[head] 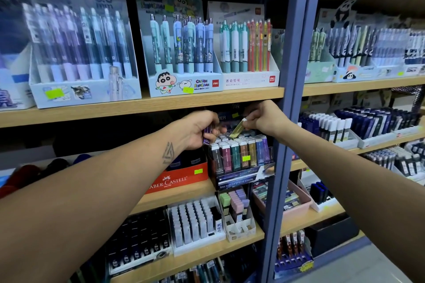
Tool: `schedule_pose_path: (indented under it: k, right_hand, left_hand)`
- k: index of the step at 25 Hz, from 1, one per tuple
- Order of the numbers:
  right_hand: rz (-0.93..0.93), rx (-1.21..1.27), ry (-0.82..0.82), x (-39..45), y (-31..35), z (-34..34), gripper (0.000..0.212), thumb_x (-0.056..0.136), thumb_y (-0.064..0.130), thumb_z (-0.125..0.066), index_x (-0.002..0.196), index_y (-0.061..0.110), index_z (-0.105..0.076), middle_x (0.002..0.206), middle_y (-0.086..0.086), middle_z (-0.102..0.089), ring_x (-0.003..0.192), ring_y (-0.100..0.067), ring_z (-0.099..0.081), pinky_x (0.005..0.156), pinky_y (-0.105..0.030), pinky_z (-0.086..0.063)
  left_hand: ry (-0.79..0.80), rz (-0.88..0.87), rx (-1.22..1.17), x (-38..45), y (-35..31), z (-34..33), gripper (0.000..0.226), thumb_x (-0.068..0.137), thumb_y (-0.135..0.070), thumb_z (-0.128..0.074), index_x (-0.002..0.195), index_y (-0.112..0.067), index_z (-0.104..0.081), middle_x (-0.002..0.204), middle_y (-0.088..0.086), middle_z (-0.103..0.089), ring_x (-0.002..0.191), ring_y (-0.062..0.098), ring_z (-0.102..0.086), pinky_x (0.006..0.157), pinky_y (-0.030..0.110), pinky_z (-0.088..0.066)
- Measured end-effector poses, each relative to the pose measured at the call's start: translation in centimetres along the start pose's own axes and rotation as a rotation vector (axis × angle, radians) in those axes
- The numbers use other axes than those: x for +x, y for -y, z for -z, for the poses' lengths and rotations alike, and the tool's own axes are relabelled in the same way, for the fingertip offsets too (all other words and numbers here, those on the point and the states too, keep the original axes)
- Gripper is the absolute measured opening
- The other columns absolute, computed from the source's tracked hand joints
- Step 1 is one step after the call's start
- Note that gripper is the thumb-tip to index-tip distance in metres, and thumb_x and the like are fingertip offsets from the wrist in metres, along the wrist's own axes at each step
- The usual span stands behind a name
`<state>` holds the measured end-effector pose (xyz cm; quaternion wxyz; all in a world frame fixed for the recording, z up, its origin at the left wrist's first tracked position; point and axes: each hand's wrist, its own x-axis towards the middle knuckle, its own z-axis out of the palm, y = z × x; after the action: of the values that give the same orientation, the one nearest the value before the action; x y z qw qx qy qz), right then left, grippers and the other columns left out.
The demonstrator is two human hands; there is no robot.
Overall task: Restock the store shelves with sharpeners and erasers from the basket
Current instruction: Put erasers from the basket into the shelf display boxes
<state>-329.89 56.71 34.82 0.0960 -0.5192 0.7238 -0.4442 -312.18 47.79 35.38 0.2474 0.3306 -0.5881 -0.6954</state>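
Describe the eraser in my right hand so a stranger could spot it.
Find the blue shelf post; just left sits a display box of upright slim erasers. The right hand pinches a yellow eraser above them, the only one tilted and lifted out.

I reach both my arms out in front of me. My left hand (199, 130) is curled tight and holds something small. My right hand (261, 116) pinches a thin thing with its fingertips. My hands are close together.

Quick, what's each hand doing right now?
Left hand: grips a purple eraser.
Right hand: pinches a yellow eraser over the display box.
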Motion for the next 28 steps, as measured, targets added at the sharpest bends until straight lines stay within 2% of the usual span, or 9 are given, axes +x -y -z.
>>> schedule_pose_path:
  k: [3,8,12,16,18,20,24,26,28]
  right_hand:
    - [0.037,-0.04,0.067,-0.1,0.5,-0.2,0.015,0.083,-0.003,-0.075,0.082,0.011,-0.071,0.08,-0.012,-0.074,0.079,-0.023,-0.074,0.077,-0.033,-0.061]
    - [0.115,-0.14,0.127,0.4,1.2,-1.2,0.016,0.083,0.004,-0.078,0.08,0.019,-0.074,0.076,0.001,-0.072,0.074,-0.015,-0.068,0.069,-0.027,-0.056]
    - [0.084,-0.07,0.139,0.6,1.0,-1.0,0.012,0.081,0.004,-0.08,0.082,0.015,-0.076,0.085,-0.007,-0.076,0.089,-0.027,-0.072,0.084,-0.038,-0.06]
    - [0.109,-0.183,0.203,0.3,0.5,-1.3,0.015,0.08,0.004,-0.08,0.077,0.017,-0.075,0.086,-0.006,-0.075,0.09,-0.024,-0.071,0.085,-0.033,-0.059]
    - [0.13,-0.275,0.234,0.2,0.7,-1.3,0.01,0.084,0.007,-0.077,0.086,0.017,-0.078,0.088,-0.002,-0.075,0.083,-0.016,-0.069,0.08,-0.028,-0.057]
    - [0.129,-0.138,0.19,0.0,1.3,-1.2,0.015,0.088,0.009,-0.072,0.1,0.016,-0.077,0.088,-0.003,-0.075,0.076,-0.013,-0.066,0.073,-0.027,-0.051]
    - [0.083,0.458,0.239,-0.9,2.2,-1.8,0.011,0.086,0.004,-0.073,0.097,0.002,-0.073,0.088,-0.013,-0.076,0.078,-0.019,-0.07,0.07,-0.025,-0.05]
    - [0.043,0.538,0.206,-1.0,2.1,-2.2,0.011,0.083,-0.005,-0.072,0.092,0.001,-0.072,0.083,-0.012,-0.075,0.08,-0.022,-0.07,0.069,-0.027,-0.053]
    - [-0.025,0.652,0.139,-0.7,1.8,-2.0,0.01,0.088,-0.009,-0.065,0.088,0.001,-0.069,0.084,-0.011,-0.073,0.086,-0.026,-0.07,0.079,-0.035,-0.056]
  left_hand:
    - [0.006,0.034,-0.014,0.5,0.3,0.4,0.012,0.104,0.0,-0.033,0.105,0.003,-0.045,0.077,0.016,-0.057,0.048,0.008,-0.041,0.029,0.012,-0.024]
    - [0.03,0.004,0.055,0.3,0.6,1.0,0.018,0.108,-0.014,-0.038,0.095,-0.007,-0.048,0.063,0.011,-0.07,0.038,0.011,-0.058,0.025,0.012,-0.021]
    - [0.058,-0.019,0.135,0.0,0.7,1.3,0.011,0.107,-0.015,-0.043,0.102,-0.008,-0.051,0.081,0.014,-0.068,0.035,0.006,-0.042,0.026,0.013,-0.021]
    - [0.103,-0.007,0.107,-0.1,0.8,1.5,0.013,0.104,0.001,-0.038,0.106,-0.003,-0.05,0.087,0.018,-0.065,0.04,0.005,-0.037,0.029,0.012,-0.022]
    - [0.131,-0.003,0.112,-0.2,0.9,1.6,0.016,0.102,0.005,-0.037,0.104,-0.002,-0.052,0.091,0.02,-0.065,0.042,0.005,-0.037,0.029,0.012,-0.023]
    - [0.142,-0.02,0.157,-0.5,0.8,1.8,0.016,0.102,0.005,-0.041,0.106,-0.001,-0.055,0.095,0.023,-0.068,0.043,0.005,-0.038,0.03,0.013,-0.023]
    - [0.131,-0.044,0.242,-0.8,0.6,1.8,0.02,0.098,0.007,-0.048,0.117,0.001,-0.051,0.104,0.032,-0.069,0.04,0.006,-0.038,0.03,0.014,-0.024]
    - [0.136,-0.033,0.232,-0.8,0.5,1.8,0.011,0.099,0.006,-0.048,0.107,0.0,-0.05,0.109,0.033,-0.068,0.039,0.006,-0.039,0.029,0.014,-0.024]
    - [0.117,-0.023,0.203,-0.6,0.4,1.7,0.005,0.1,0.002,-0.048,0.099,-0.002,-0.051,0.102,0.027,-0.068,0.039,0.005,-0.038,0.028,0.013,-0.022]
